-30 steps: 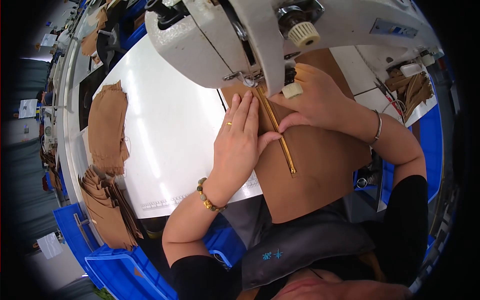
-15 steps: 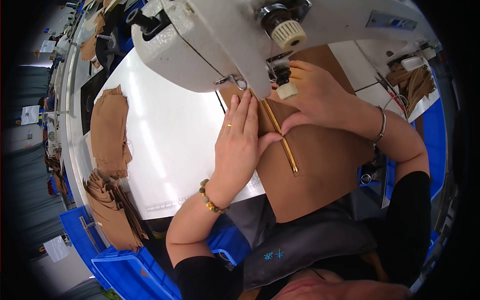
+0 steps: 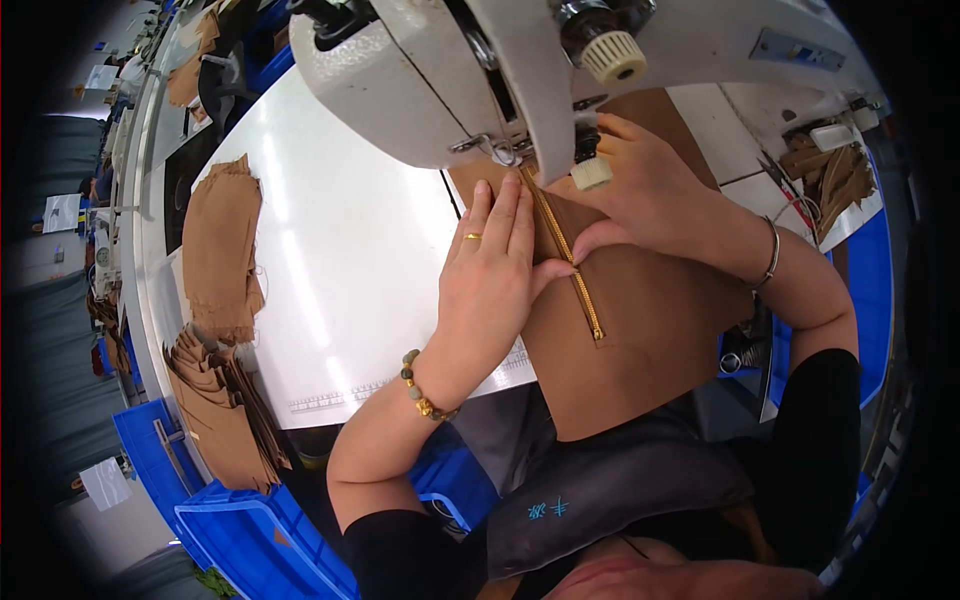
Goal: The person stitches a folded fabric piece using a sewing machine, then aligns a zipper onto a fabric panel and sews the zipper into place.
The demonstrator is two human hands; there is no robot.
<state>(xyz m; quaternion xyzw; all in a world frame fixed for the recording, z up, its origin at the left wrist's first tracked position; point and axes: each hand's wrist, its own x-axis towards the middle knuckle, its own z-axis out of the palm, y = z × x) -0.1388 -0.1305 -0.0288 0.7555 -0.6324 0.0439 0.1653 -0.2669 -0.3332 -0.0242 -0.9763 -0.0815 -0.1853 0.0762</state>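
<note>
L hand [image 3: 487, 280], R hand [image 3: 652, 195] at toothed metal zip [image 3: 586, 301]

2 blue Chinese chars, look like 丰 & 源, near side on dark apron [image 3: 640, 495]. Badge [image 3: 797, 50] on sewing machine [image 3: 690, 45], far right: too blurry. Ruler nos. on white table [image 3: 330, 270]: too tiny.

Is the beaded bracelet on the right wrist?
No, the beaded bracelet circles the left wrist, while the right wrist wears a metal bangle.

At the frame's centre, a bare left hand with a gold ring [image 3: 487, 285] and a bare right hand [image 3: 645, 195] press a flat brown fabric panel [image 3: 640, 350] with a gold-toothed zipper [image 3: 558, 232], beneath the white metal sewing machine [image 3: 420, 85] up top.
</note>
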